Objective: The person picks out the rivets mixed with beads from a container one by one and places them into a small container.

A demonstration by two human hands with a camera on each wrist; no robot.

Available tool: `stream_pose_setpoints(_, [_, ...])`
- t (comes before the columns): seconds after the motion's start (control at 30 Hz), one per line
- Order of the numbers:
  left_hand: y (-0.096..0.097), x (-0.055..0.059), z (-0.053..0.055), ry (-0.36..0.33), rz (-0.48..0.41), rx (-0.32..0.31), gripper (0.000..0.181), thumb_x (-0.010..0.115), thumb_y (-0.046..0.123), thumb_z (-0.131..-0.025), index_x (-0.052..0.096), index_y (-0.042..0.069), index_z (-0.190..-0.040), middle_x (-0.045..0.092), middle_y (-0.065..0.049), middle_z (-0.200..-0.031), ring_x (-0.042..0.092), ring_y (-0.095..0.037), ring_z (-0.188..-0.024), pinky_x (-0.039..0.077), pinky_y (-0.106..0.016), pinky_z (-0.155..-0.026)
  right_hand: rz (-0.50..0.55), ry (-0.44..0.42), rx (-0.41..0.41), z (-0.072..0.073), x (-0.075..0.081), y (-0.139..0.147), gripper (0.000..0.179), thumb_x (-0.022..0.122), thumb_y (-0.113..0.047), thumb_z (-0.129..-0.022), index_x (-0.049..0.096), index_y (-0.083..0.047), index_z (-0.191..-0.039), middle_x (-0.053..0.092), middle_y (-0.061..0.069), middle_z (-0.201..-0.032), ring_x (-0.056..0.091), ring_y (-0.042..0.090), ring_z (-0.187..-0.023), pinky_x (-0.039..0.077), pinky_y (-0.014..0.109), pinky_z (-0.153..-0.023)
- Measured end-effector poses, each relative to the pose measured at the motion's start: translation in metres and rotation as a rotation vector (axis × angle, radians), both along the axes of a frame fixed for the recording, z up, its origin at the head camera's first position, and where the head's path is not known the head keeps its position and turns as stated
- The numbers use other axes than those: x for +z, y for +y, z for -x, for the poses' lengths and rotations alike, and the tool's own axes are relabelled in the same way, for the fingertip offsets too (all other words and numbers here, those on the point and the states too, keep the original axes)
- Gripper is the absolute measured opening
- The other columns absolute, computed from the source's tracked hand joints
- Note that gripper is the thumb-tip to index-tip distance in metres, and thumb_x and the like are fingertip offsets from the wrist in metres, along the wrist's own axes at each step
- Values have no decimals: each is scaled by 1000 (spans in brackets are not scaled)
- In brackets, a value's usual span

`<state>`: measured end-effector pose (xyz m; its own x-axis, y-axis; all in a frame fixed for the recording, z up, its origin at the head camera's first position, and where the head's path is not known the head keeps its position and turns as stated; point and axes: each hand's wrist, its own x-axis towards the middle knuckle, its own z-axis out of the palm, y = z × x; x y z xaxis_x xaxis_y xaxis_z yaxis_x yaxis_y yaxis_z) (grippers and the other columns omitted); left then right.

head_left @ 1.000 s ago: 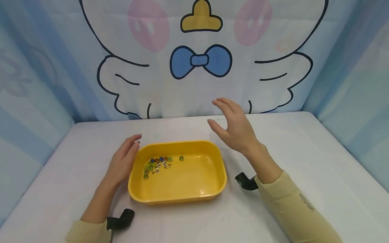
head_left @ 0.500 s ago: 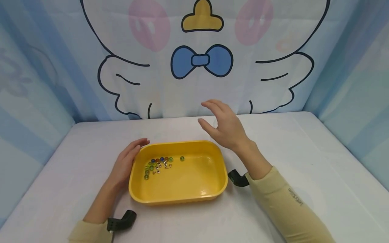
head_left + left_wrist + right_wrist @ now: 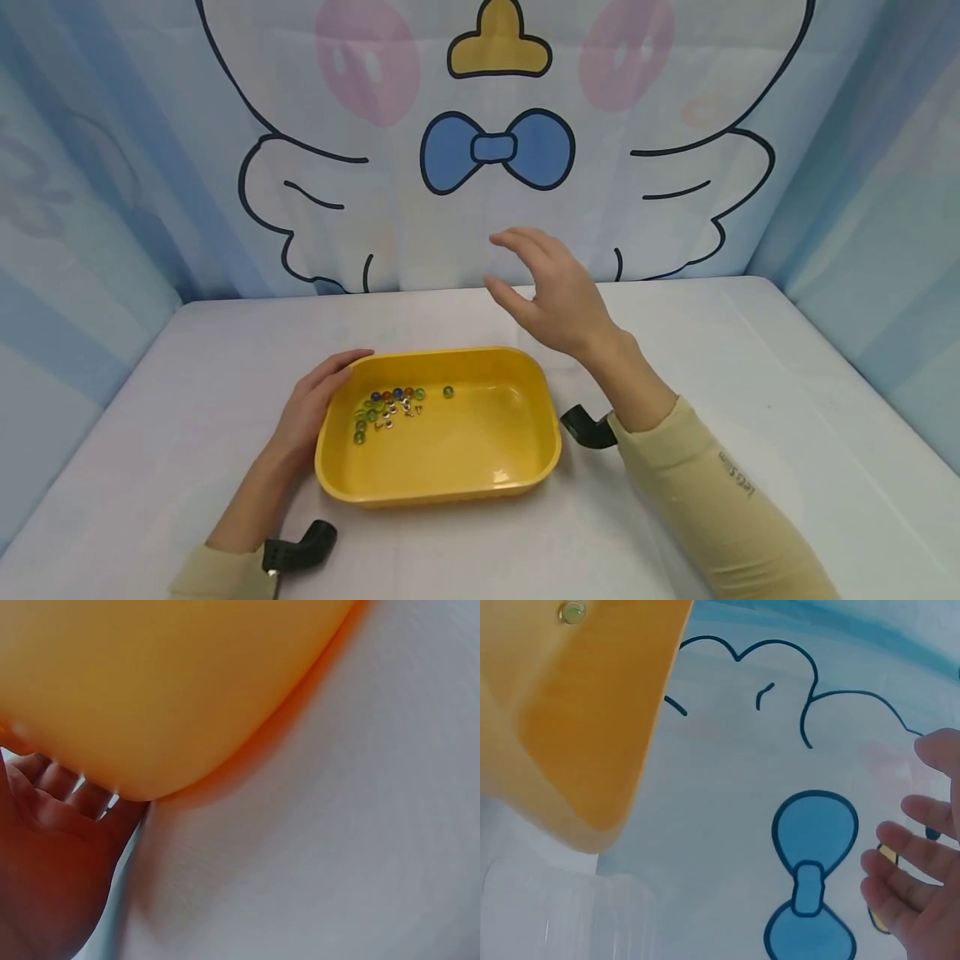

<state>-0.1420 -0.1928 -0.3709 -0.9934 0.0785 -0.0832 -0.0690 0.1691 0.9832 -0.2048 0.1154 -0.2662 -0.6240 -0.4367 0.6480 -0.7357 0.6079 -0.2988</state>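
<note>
A yellow plastic tray (image 3: pixel 450 467) stands on the table. Glass marbles (image 3: pixel 372 414) in green, blue and amber lie towards its back left, one green marble (image 3: pixel 447 392) apart from them. Tiny shiny metallic pieces (image 3: pixel 390 410) are scattered beside the cluster. My left hand (image 3: pixel 311 408) rests against the tray's left side, its fingers reaching round the back left corner; in the left wrist view those fingers (image 3: pixel 90 799) lie along the outer wall. Raised beyond the back right corner, my right hand (image 3: pixel 558 300) holds nothing, thumb and fingers spread apart.
Black wrist-camera mounts (image 3: pixel 300 546) sit at both cuffs. Behind the white table (image 3: pixel 675 333) hangs a cloth backdrop (image 3: pixel 495 225) with a cartoon print, and blue cloth sides flank it. A see-through ridged shape (image 3: pixel 562 915) shows low in the right wrist view.
My right hand has moved left and then slightly up, staying in the air. The left hand has moved in against the tray's back left corner. Tray and marbles look the same.
</note>
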Motion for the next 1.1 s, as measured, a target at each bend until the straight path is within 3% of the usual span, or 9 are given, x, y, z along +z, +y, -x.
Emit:
stream_pose_setpoints(0.23, [-1,-2,1,-22,-14,6,45,34,28,-110,45,9,-150,45,-7,-151,41,-21,-137,27,-37,-118,-19,7,42,2,6,-14,43,67,-23,-97,61,-1,-133,59,14,-136,51,30,-128,41,40,-110])
stream_pose_setpoints(0.53, [0,-2,3,-38,-27,5,45,36,30,-110,47,12,-149,46,-5,-151,41,-20,-137,28,-37,-117,-116,-71,70,2,-4,-34,42,68,-25,-97,61,-5,-134,59,10,-137,53,26,-126,43,36,-108])
stream_pose_setpoints(0.77, [0,-2,4,-57,-36,1,46,35,31,-110,45,12,-150,45,-5,-151,41,-20,-137,29,-35,-117,-143,-101,155,5,-9,-44,40,67,-25,-98,62,-5,-132,62,9,-134,57,24,-122,45,34,-105])
stream_pose_setpoints(1.1, [0,-2,3,-65,-44,-5,47,36,33,-110,45,13,-151,45,-5,-151,42,-21,-137,29,-37,-117,-140,-320,317,11,-20,-57,44,71,-24,-95,62,-5,-134,63,7,-132,60,20,-110,52,31,-93])
